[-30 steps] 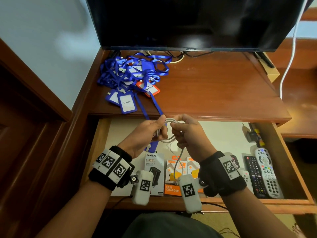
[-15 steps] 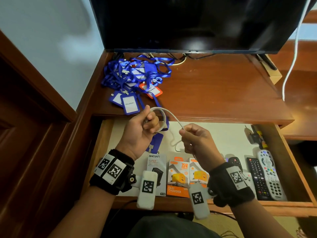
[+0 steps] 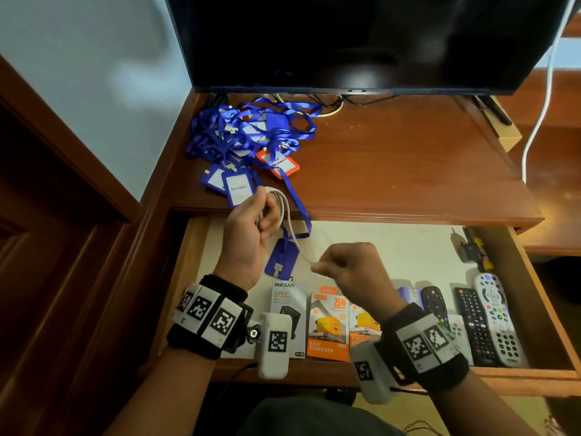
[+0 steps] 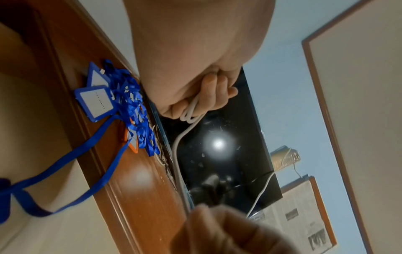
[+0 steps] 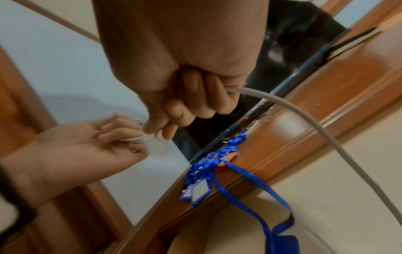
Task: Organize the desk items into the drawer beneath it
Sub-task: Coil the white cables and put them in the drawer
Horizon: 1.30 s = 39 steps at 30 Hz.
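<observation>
The left hand (image 3: 251,228) is holding a few loops of a white cable (image 3: 284,212) above the front edge of the desk (image 3: 393,171), with the fingers (image 4: 214,89) curled around the loops. The right hand (image 3: 349,269) is pinching the free part of the same cable lower down, above the open drawer (image 3: 540,297), with all fingers folded in. From the left hand the cable is running toward 5 o'clock to the right hand, and the stretch between them is blurred in the head view.

On the desk, at 11 o'clock from the left hand, a pile of blue lanyards (image 3: 251,133) with card holders is lying, and one orange card holder (image 3: 278,162) is lying at its 5 o'clock side. One blue strap is hanging over the desk edge into the drawer, where a blue card holder (image 3: 281,258) is lying between the two hands.

Along the front of the drawer, three charger boxes (image 3: 328,322) are lying side by side, partly hidden by the wrists. At 3 o'clock from them several remote controls (image 3: 493,313) are lying next to each other. In the drawer's back right corner some small dark things are lying, but I cannot tell what they are.

A black screen (image 3: 361,39) is standing at the back of the desk, at 12 o'clock. A white wire (image 3: 542,99) is hanging down at its right side.
</observation>
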{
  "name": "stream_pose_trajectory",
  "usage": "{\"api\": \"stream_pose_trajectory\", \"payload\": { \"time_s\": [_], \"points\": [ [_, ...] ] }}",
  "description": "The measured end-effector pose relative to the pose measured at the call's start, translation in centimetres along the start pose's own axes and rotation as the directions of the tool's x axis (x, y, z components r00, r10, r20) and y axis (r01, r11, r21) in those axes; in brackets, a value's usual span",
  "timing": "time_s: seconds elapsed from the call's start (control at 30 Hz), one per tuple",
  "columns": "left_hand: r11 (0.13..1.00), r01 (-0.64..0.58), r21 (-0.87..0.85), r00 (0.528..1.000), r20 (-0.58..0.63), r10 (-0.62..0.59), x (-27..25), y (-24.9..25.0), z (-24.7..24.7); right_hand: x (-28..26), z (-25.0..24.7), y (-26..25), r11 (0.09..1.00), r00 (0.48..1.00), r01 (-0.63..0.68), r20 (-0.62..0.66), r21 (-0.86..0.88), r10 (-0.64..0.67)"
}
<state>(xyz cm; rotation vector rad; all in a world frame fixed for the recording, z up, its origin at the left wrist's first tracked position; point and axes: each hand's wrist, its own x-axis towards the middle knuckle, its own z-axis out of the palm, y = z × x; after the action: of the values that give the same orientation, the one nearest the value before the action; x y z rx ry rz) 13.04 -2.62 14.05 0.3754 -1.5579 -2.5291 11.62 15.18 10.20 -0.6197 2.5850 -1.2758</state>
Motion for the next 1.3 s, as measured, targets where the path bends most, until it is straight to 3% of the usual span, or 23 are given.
{"api": "stream_pose_trajectory", "payload": {
  "time_s": [0.17,0.47,0.7,0.9,1.07,1.17,1.3],
  "points": [
    [0.965,0.017,0.260,0.998,0.053,-0.032,-0.4,-1.0,0.4,0.2,-0.4,-2.4,0.987,0.981,0.141,0.126,0.076,-0.150],
    [0.899,-0.014,0.437,0.994,0.101,-0.034,-0.9,-2.4,0.4,1.4,-2.0,-3.3,0.943,0.993,0.103,0.015,0.318,-0.114],
    [0.918,-0.011,0.397,0.991,0.127,-0.043,-0.8,-2.7,0.4,1.7,-1.9,-3.5,0.886,0.997,0.042,0.040,0.462,-0.068],
    [0.954,0.071,0.290,0.952,0.266,-0.151,-1.3,-2.7,0.9,2.4,-2.4,-3.6,0.864,0.984,0.140,-0.165,0.483,-0.067],
    [0.964,0.208,0.163,0.917,0.311,-0.251,-1.3,-1.6,1.5,2.4,-1.6,-2.5,0.873,0.969,0.099,-0.247,0.478,0.026],
    [0.965,0.252,0.070,0.914,0.310,-0.261,-1.1,-1.4,1.5,1.9,-1.0,-2.4,0.833,0.976,0.002,-0.181,0.553,0.117],
    [0.955,0.296,0.005,0.911,0.300,-0.284,-0.7,-1.7,1.3,1.0,-0.7,-3.0,0.834,0.995,-0.073,-0.021,0.547,0.101]
  ]
}}
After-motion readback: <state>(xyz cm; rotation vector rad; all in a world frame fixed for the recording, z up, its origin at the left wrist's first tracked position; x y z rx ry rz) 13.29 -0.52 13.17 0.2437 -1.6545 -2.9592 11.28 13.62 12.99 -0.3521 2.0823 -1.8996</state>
